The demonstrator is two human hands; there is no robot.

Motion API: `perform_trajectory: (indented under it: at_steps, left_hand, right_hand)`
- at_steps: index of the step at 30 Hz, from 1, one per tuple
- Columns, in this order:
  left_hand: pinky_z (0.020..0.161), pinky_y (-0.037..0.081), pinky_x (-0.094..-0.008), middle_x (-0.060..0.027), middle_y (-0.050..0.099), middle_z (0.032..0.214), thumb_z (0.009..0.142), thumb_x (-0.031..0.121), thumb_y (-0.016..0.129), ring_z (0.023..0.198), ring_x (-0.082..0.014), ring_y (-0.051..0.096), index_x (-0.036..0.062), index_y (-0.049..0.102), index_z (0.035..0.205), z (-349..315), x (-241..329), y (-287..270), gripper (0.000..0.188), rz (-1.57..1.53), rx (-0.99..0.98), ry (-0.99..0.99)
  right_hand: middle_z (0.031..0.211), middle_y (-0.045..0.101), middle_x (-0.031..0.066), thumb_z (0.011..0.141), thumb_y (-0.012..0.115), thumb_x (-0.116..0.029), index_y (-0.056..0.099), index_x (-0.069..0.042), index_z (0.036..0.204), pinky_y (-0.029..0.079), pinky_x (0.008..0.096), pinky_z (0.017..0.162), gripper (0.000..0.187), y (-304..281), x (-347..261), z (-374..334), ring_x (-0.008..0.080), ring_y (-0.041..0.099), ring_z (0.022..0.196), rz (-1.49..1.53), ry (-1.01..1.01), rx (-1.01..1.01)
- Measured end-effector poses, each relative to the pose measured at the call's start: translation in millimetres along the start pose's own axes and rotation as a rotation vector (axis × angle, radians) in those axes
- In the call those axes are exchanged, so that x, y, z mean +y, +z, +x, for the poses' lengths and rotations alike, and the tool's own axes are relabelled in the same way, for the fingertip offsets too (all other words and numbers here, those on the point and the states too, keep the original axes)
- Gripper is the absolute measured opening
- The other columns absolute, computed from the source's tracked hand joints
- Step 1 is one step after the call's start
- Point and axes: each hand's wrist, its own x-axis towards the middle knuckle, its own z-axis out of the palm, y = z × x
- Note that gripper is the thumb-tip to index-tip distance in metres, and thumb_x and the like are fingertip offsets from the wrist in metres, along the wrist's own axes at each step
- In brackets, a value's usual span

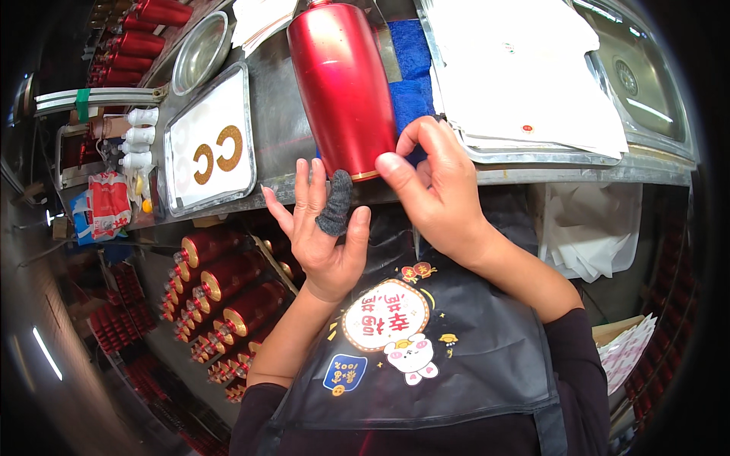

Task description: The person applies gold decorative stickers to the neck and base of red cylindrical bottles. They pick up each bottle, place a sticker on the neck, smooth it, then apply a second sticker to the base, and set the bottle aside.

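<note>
A glossy red metallic bottle with a gold rim at its base lies on the bench, its base toward me. My left hand is open by the base, fingers spread, with a dark grey knitted finger cover on the index finger. That covered finger is at the bottle's lower edge. Across from it, my right hand has its thumb and index finger bent close together at the base's right corner. Whether anything small is between them cannot be seen. Blue cloth shows beside the bottle.
A tray at left carries a white sheet with gold curved pieces. Beyond it is a round metal dish. White sheets fill a tray on the right. Several red bottles are stacked below left. A white bin stands under the bench.
</note>
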Motion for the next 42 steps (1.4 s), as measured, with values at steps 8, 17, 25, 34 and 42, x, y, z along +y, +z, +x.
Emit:
perform_trajectory:
  at_steps: [8,17,25,34,42]
  left_hand:
    - [0.119,0.004,-0.0679,-0.0246,0.052,0.150,0.082,0.018,0.078,0.142,-0.0489,0.043,0.0047,0.077,0.107,20,-3,-15,0.028,0.213,-0.049,0.146]
    - [0.113,0.018,-0.0739,-0.0193,0.058,0.145,0.072,0.022,0.082,0.134,-0.0511,0.050,0.0107,0.077,0.088,52,-14,-28,0.020,0.333,-0.081,0.431]
    - [0.118,0.005,-0.0721,-0.0157,0.059,0.145,0.070,0.009,0.080,0.145,-0.0435,0.041,0.0067,0.077,0.100,74,1,-13,0.030,0.230,-0.146,0.486]
    - [0.118,0.007,-0.0701,-0.0212,0.044,0.157,0.071,0.009,0.081,0.148,-0.0430,0.037,0.0001,0.040,0.152,84,-32,14,0.091,0.169,-0.081,0.412]
    - [0.116,0.002,-0.0729,-0.0187,0.053,0.148,0.093,0.039,0.071,0.135,-0.0380,0.053,0.0026,0.029,0.158,45,-58,21,0.085,-0.068,-0.085,0.124]
  right_hand:
    - [0.089,0.056,0.0127,0.087,0.073,-0.015,0.056,-0.004,0.096,0.050,0.0394,0.068,0.022,11,-1,1,0.0312,0.061,0.078,-0.052,-0.008,0.024]
    - [0.097,0.058,0.0036,0.095,0.055,0.001,0.060,-0.001,0.107,0.046,0.0257,0.070,0.013,9,25,2,0.0098,0.054,0.082,0.411,0.169,-0.097]
    - [0.098,0.062,0.0030,0.094,0.052,0.004,0.062,0.000,0.111,0.044,0.0235,0.066,0.020,-12,15,-13,0.0046,0.053,0.076,0.294,0.150,0.000]
    - [0.083,0.062,0.0130,0.087,0.060,0.009,0.066,0.000,0.110,0.045,0.0286,0.055,0.025,6,9,-28,0.0167,0.058,0.056,-0.126,-0.400,-0.104]
    - [0.087,0.070,0.0120,0.087,0.062,0.006,0.063,0.001,0.111,0.053,0.0295,0.059,0.025,0,19,-41,0.0229,0.069,0.062,-0.099,-0.057,-0.109]
